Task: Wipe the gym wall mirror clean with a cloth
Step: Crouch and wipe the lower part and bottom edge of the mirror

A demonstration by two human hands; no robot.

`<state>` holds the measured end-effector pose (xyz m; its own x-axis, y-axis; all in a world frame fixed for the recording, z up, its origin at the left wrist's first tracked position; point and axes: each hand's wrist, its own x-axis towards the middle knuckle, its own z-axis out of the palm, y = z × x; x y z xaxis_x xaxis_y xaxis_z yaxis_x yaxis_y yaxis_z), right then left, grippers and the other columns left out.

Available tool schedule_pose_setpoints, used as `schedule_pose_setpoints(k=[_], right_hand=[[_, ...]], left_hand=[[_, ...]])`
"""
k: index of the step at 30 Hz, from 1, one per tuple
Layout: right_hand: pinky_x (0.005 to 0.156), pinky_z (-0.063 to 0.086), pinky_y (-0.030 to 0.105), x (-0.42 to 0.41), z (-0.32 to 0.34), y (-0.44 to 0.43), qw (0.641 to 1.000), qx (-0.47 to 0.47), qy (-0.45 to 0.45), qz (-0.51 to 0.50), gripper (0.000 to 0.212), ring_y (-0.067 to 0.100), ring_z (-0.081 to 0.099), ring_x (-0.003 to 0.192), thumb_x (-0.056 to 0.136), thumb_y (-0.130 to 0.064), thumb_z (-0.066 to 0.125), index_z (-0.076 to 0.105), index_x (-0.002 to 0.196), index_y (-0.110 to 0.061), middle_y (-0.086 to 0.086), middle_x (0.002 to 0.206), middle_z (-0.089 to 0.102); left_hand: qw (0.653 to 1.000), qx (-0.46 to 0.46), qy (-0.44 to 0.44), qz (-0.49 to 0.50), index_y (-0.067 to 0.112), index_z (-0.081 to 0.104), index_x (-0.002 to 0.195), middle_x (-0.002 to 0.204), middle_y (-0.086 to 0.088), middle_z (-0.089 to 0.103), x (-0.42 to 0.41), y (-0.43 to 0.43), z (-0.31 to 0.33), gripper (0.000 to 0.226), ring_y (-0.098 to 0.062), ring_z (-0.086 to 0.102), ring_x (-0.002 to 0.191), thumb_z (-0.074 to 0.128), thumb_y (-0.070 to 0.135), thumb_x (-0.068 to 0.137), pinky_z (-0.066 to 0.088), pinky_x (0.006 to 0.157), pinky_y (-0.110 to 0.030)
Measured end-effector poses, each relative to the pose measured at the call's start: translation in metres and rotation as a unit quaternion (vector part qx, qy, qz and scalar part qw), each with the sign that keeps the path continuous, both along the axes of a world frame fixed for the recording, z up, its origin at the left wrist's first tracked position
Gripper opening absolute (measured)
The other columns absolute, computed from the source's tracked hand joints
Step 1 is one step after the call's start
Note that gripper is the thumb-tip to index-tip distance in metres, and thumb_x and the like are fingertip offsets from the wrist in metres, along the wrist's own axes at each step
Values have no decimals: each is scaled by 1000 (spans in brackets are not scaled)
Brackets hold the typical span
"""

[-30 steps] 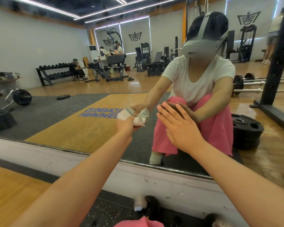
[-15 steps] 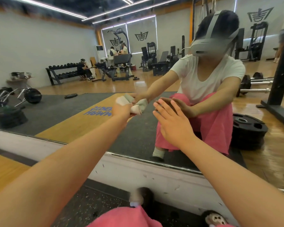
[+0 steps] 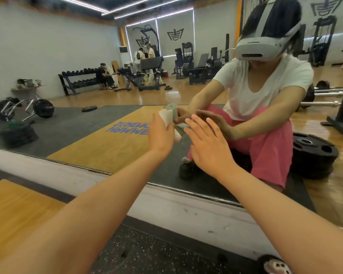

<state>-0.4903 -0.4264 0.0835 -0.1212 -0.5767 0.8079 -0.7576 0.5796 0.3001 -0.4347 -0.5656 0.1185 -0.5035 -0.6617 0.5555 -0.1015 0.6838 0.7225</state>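
Gym w/ a big wall mirror (image 3: 99,135) filling most of the view, set low above a scuffed white ledge (image 3: 71,175) that runs diagonally across. Below the ledge, wood floor (image 3: 16,210) on the left and black speckled rubber mat (image 3: 147,254) in the middle.

Left hand (image 3: 160,135) is up at the glass, fingers curled round a bunched cloth (image 3: 166,116), white w/ pale green showing behind it. Cloth sits against the mirror, low on the glass, approx centre of view, touching its own reflection.

Right hand (image 3: 208,149) is just beside it to the right, holding nothing, fingers straight and spread, palm toward the glass. Fingertips meet the reflected hand; can't tell if the palm itself presses flat.

Both forearms are bare and reach in from the bottom corners.

Reflected in the mirror: a person seated on the floor in a white tee, pink trousers and a headset, arms out to the glass. Behind them a stack of black weight plates (image 3: 313,155) on the right, barbells further back, a dumbbell rack (image 3: 77,80) far left, benches and machines, a few other ppl near the back wall. Yellow floor panel w/ mirrored blue lettering (image 3: 127,129) sits left of the cloth
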Motion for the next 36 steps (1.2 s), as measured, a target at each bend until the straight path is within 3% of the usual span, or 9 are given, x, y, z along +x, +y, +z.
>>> schedule_pose_setpoints(k=[3,6,9,15,19,23,26,32,36], right_hand=[[116,22,40,-1,4,-15,998,-25,0,50,44,23,41,135,78,-10,57,64,122,-9,7,138,56],[115,26,41,-4,6,-24,998,-31,1,49,40,23,44,134,79,-8,56,65,118,-8,7,135,58],[115,27,41,-10,0,-29,999,-29,0,35,37,22,44,134,81,-10,53,67,115,-10,6,135,58],[107,28,38,-10,-21,-41,1000,10,16,23,36,25,47,120,75,-9,64,67,112,-8,8,120,63],[100,33,40,-7,-25,-53,999,-2,-4,35,37,27,51,109,74,-11,65,64,111,-8,8,115,63],[111,24,37,-13,-7,-53,998,-28,32,52,34,24,45,123,78,-10,63,65,111,-7,9,123,62],[115,23,39,-21,12,-54,996,-42,68,42,30,22,43,131,81,-11,62,67,111,-10,7,129,61],[119,19,46,-19,-6,-57,997,-62,45,16,38,23,35,141,83,-8,60,65,120,-12,5,145,50],[120,16,48,-16,-30,-55,999,-38,34,-5,50,25,29,145,81,-7,61,61,130,-14,7,152,41]], left_hand=[[991,-102,66,-49,3,53,115,111,-10,55,5,-17,4,22,-23,53,96,57,9,94,38,73,-29],[972,-207,105,-45,3,59,106,107,-11,54,3,-42,22,16,-25,52,95,59,6,90,43,74,-36],[949,-292,103,-64,2,61,93,100,-13,56,-1,-62,22,12,-23,47,93,62,2,81,37,69,-29],[871,-461,31,-167,1,65,89,92,-15,59,13,-101,-37,15,-30,46,83,56,9,80,44,65,-48],[857,-473,35,-204,1,66,88,89,-16,61,13,-113,-36,13,-32,49,79,57,4,79,42,66,-46],[880,-431,93,-174,1,68,91,93,-15,63,10,-111,-21,17,-31,52,83,64,-1,75,42,67,-44],[868,-451,100,-182,-1,68,92,94,-16,64,6,-107,-26,16,-32,52,84,61,-1,78,42,68,-44],[845,-486,29,-221,1,69,102,104,-14,66,10,-106,-76,20,-34,61,83,61,7,85,49,67,-44],[810,-530,-28,-250,2,70,98,99,-13,68,15,-107,-92,19,-32,61,76,55,12,91,44,66,-38]])
